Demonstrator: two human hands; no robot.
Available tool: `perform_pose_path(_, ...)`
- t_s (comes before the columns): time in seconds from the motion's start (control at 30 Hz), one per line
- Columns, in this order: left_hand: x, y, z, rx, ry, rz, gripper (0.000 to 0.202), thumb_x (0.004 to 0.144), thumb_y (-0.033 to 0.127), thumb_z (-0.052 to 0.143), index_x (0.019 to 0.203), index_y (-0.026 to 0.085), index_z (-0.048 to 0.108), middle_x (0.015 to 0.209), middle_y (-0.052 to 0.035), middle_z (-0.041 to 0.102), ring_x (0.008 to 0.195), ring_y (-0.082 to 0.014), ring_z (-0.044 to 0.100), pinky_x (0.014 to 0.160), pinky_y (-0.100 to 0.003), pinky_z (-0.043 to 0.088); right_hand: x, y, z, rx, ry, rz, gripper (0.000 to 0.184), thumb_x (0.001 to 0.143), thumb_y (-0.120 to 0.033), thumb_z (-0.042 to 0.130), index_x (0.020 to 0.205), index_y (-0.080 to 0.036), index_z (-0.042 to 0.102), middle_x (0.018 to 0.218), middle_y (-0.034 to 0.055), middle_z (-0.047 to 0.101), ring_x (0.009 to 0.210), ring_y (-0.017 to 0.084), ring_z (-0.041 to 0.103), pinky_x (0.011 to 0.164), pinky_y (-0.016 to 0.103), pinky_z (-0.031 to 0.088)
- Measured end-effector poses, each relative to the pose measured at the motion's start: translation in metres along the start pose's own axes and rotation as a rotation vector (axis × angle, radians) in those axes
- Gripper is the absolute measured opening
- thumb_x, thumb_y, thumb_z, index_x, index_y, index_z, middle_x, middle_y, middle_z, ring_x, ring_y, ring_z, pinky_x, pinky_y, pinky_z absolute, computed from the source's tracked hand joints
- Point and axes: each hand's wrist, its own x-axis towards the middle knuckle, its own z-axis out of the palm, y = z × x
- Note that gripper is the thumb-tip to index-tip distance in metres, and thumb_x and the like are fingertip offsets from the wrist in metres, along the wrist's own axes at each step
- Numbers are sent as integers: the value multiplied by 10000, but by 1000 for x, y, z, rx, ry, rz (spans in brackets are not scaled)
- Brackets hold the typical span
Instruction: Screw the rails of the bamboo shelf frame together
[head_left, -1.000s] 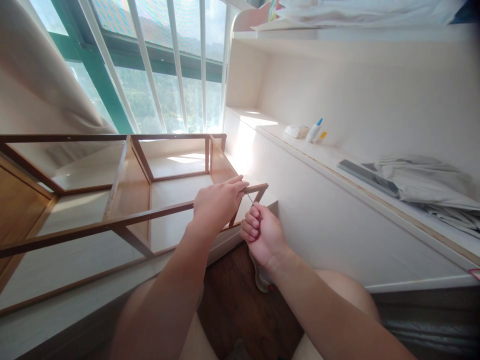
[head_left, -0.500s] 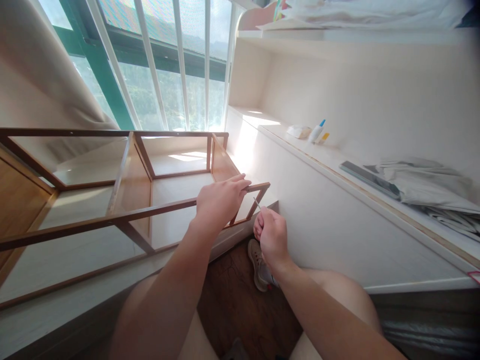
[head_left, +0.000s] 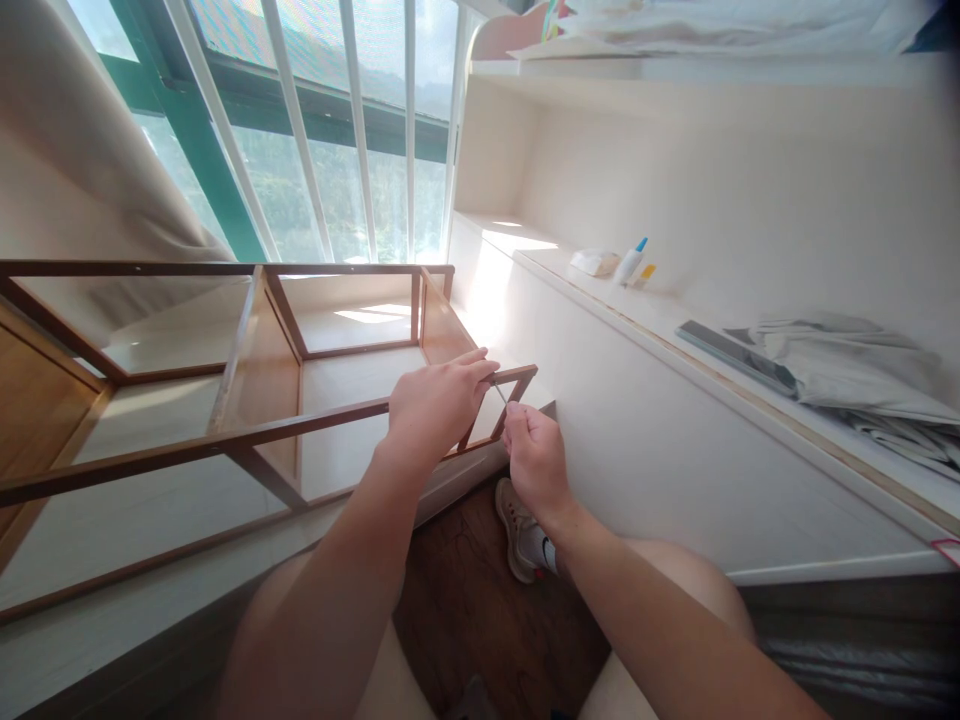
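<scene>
A brown wooden shelf frame (head_left: 255, 435) lies on its side, with lighter wood panels set across it. My left hand (head_left: 435, 395) is laid over its near rail close to the right end, gripping it with the fingers along the wood; the thumb is hidden. My right hand (head_left: 536, 450) is closed around a thin metal tool (head_left: 501, 394), of which only a slim shaft shows. The shaft's tip meets the rail just by my left fingertips. Its handle end is hidden in my fist, so its exact kind is unclear.
A white ledge (head_left: 600, 300) on the right bears a white bottle with a blue cap (head_left: 628, 264), a yellow-capped item (head_left: 645, 275), a small packet (head_left: 595, 262) and folded grey cloth (head_left: 847, 365). Behind the frame is a barred window (head_left: 322, 190). My shoe (head_left: 516, 530) is below.
My right hand has shifted slightly up and left, bringing the tool's tip from beside the rail to touch it. My left hand stays on the rail.
</scene>
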Motion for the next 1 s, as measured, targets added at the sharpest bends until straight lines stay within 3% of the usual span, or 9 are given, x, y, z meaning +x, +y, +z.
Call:
perform_pose_path(0.23,-1,0,-1,-6,-16,2,357,916,469,333,1197,459,553,1374,119,506,894,-200,663,684,-328,470,4,-4,-5,-181,-7,-92,408,964,-404,321,617,-204,402,528,-31,420,512,117,377,516,255,246)
perform_pose_path(0.5,-1,1,-1,6,-13,2,361,919,475,315,1190,468,553,1372,132,504,874,-192,664,673,-326,470,9,-10,-19,-688,-69,-339,351,961,-320,352,676,-191,511,638,17,588,578,127,476,567,270,224)
perform_pose_path(0.63,-1,2,-1,9,-26,-17,362,919,475,314,1191,470,554,1379,128,498,891,-191,661,703,-326,476,12,-12,-24,-735,-93,-351,358,958,-325,353,672,-190,519,623,23,582,560,130,463,557,280,200)
perform_pose_path(0.73,-1,3,-2,9,-22,-16,358,920,473,318,1187,466,557,1380,131,495,895,-194,661,693,-326,478,12,-11,-21,-584,-84,-278,374,951,-340,350,636,-195,487,577,13,532,545,132,439,554,274,222)
perform_pose_path(0.83,-1,3,-3,-2,-33,-19,354,918,471,330,1191,461,556,1382,124,494,913,-199,659,693,-326,479,9,-9,-12,-280,-57,-143,396,937,-385,361,591,-203,420,536,-10,459,524,125,399,537,262,253)
perform_pose_path(1.0,-1,2,-3,-4,-31,-26,353,918,461,334,1192,466,555,1379,118,501,926,-199,657,709,-328,477,1,-16,6,470,-103,284,373,886,-459,385,600,-227,326,464,-68,317,406,93,256,412,242,206)
